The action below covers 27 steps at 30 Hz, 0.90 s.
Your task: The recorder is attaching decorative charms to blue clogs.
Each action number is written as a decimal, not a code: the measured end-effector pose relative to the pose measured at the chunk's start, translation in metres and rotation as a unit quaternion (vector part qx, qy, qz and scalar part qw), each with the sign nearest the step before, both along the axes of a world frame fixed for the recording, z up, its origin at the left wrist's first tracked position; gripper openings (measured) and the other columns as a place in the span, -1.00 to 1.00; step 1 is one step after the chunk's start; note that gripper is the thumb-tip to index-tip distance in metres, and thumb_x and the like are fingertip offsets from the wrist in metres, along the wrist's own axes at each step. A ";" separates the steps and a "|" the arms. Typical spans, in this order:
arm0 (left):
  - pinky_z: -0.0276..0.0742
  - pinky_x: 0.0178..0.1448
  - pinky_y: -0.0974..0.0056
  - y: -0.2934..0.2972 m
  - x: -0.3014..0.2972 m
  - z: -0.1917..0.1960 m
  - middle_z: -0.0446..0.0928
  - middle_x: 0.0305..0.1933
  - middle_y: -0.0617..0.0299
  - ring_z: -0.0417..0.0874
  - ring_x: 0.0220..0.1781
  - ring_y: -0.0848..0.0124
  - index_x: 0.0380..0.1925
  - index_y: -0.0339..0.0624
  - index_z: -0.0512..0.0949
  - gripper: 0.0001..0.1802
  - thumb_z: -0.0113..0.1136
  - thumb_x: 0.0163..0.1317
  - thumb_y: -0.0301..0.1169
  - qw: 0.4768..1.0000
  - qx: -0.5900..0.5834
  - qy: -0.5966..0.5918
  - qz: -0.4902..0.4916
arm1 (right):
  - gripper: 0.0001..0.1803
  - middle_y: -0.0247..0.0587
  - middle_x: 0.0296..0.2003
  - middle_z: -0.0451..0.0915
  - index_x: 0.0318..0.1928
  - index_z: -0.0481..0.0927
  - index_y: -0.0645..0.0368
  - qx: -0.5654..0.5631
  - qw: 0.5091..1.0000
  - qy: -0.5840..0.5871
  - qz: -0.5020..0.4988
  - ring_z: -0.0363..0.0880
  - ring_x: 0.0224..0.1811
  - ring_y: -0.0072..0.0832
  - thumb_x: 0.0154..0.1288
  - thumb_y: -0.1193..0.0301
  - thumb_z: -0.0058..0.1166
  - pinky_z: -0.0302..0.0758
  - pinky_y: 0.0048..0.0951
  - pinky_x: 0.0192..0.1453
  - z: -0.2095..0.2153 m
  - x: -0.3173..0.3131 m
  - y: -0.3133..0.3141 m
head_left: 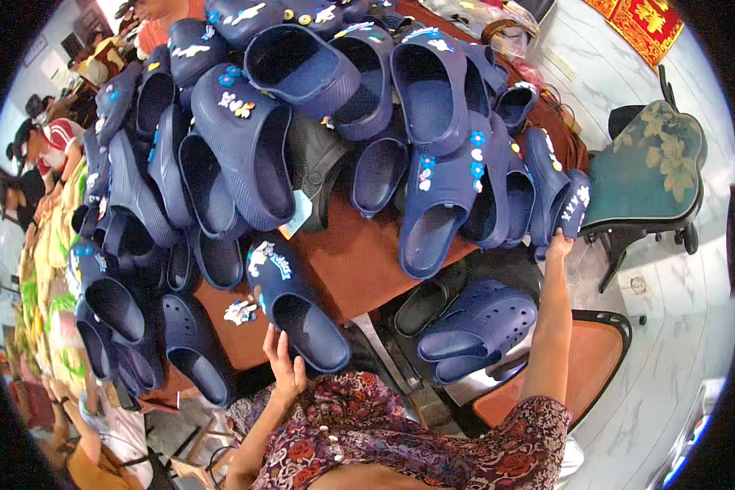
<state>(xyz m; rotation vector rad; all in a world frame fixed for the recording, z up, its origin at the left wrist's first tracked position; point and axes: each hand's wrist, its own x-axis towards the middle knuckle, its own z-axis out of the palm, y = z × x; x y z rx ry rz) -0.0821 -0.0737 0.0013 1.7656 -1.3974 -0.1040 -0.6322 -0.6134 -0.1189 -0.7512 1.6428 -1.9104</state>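
Observation:
Near the table's front edge, a navy clog (pixel 310 328) with white and blue charms lies with its heel toward me. My left hand (pixel 288 369) is against its left side near the heel, fingers stretched and slightly apart. Beside its toe lies a small cluster of white charms (pixel 240 311). At the right edge of the pile, my right hand (pixel 560 243) is closed on the lower end of a navy clog (pixel 576 201) with white charms; its fingertips are partly hidden. A large pile of navy clogs (pixel 247 139), many decorated with charms, spreads across the brown table (pixel 343 253).
Below the table's edge sit plain navy clogs (pixel 478 327) and a black clog (pixel 420 308). An orange-seated chair (pixel 584 367) is near my right arm, with a green floral chair (pixel 649 171) beyond. A black clog (pixel 318 167) with a tag lies within the pile. Other people work at left.

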 end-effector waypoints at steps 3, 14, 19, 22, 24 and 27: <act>0.00 0.50 -0.14 -0.002 -0.001 -0.001 -0.03 0.46 -0.28 0.06 0.48 -0.19 0.39 -0.27 0.16 -0.28 0.05 0.34 -0.13 1.000 -0.003 0.026 -0.004 | -0.71 -0.09 -0.33 0.61 -0.16 0.47 0.20 0.103 0.938 0.311 -0.114 0.60 -0.31 -0.27 0.19 0.42 0.28 0.50 -0.21 -0.16 0.047 -0.014 0.005; 0.03 0.53 -0.04 -0.042 -0.006 0.042 -0.12 0.48 -0.21 0.00 0.51 -0.14 0.30 -0.14 0.39 -0.36 0.24 0.16 -0.48 0.993 -0.052 0.088 0.050 | -0.64 0.25 -0.24 0.60 -0.05 0.36 0.28 0.067 0.897 0.372 -0.232 0.61 -0.17 0.19 0.29 0.36 0.16 0.47 0.02 -0.04 0.189 0.053 0.068; 0.00 0.52 -0.06 -0.044 -0.005 0.039 -0.01 0.47 -0.26 0.02 0.48 -0.18 0.36 -0.25 0.25 -0.20 -0.01 -0.03 -0.72 0.994 -0.061 0.063 0.064 | -0.63 0.26 -0.10 0.55 -0.01 0.34 0.38 -0.020 0.904 0.395 -0.162 0.59 -0.05 0.08 0.35 0.38 0.11 0.48 -0.10 0.02 0.235 0.092 0.118; -0.02 0.52 -0.10 -0.041 -0.001 0.034 -0.03 0.49 -0.21 0.00 0.49 -0.19 0.37 -0.25 0.22 -0.16 -0.03 -0.07 -0.74 0.994 -0.085 0.046 0.043 | -0.64 0.12 -0.07 0.53 -0.01 0.31 0.46 -0.107 0.910 0.391 -0.089 0.55 -0.03 -0.20 0.41 0.41 0.07 0.47 -0.29 0.08 0.242 0.119 0.164; -0.03 0.53 -0.10 -0.032 0.004 0.034 -0.02 0.50 -0.18 -0.01 0.50 -0.17 0.37 -0.24 0.22 -0.15 -0.03 -0.08 -0.75 0.994 -0.085 0.055 0.037 | -0.62 -0.07 -0.14 0.50 0.00 0.37 0.39 -0.152 0.943 0.294 0.037 0.47 -0.09 -0.35 0.41 0.32 0.11 0.41 -0.35 0.08 0.240 0.148 0.206; -0.04 0.54 -0.09 -0.018 0.013 0.035 0.01 0.50 -0.15 -0.01 0.51 -0.15 0.37 -0.24 0.23 -0.15 -0.03 -0.09 -0.75 0.994 -0.082 0.075 0.008 | -0.66 -0.29 -0.18 0.44 -0.02 0.37 0.31 -0.113 0.958 0.218 0.146 0.37 -0.11 -0.53 0.43 0.30 0.10 0.31 -0.50 0.07 0.256 0.209 0.284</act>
